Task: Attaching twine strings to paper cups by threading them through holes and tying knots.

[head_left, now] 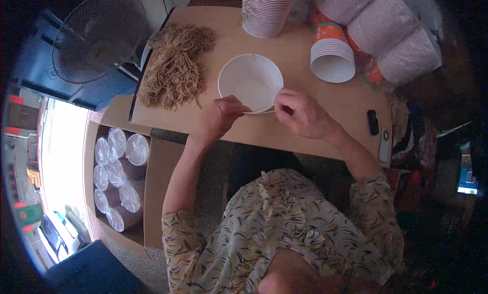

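Note:
A white paper bowl stands on the brown table in front of me. My left hand and my right hand pinch the two ends of a thin tan string stretched along the bowl's near rim. Both hands touch that rim. A heap of the same tan strings lies on the table to the left of the bowl.
Stacks of orange-and-white paper bowls stand at the table's back and right. A small black object and a flat grey device lie at the right edge. A cardboard box of plastic-wrapped stacks and a fan are on the left.

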{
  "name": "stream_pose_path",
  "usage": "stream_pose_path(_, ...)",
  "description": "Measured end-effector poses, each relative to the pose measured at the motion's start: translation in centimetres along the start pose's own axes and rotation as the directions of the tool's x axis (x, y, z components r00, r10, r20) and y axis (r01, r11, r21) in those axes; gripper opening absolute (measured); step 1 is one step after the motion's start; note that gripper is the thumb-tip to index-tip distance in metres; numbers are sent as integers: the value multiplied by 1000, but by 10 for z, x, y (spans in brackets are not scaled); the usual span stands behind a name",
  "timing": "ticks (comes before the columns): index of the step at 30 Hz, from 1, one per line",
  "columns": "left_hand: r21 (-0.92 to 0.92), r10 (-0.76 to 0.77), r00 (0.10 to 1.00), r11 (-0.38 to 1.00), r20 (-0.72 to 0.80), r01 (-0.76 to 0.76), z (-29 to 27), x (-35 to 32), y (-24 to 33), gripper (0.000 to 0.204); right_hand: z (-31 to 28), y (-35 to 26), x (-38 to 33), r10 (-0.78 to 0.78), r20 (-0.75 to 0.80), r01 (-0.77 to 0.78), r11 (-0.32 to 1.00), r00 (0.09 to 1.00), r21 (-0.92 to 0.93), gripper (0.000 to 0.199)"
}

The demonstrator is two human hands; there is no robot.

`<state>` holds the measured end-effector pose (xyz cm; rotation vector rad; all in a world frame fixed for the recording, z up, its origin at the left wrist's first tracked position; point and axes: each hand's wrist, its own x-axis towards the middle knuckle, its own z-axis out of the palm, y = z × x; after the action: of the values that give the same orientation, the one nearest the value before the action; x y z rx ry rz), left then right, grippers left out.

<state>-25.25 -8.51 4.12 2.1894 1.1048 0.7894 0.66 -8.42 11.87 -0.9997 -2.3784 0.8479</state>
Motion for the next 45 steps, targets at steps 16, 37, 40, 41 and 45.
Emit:
stream_pose_path(16,-735,-205,911,540,357,410,-24,15,25,30,-22,-22,66,-36,252,25,999,967,47,13)
stream_pose_path(37,-750,-274,919,534,283,390,-15,8,23,26,-3,11,43,222,86,-237,865,971,442,13)
stream_pose_path(40,-729,-289,936,593,203,341,-10,8,21,23,2,16,42,213,23,-195,844,977,499,13)
stream_pose_path(41,-713,-303,936,615,180,337,-9,7,19,22,2,16,42,235,32,-220,844,971,489,13)
stream_pose_path(45,-672,-312,944,677,108,300,-5,14,26,22,7,25,42,246,16,-214,807,969,551,13)
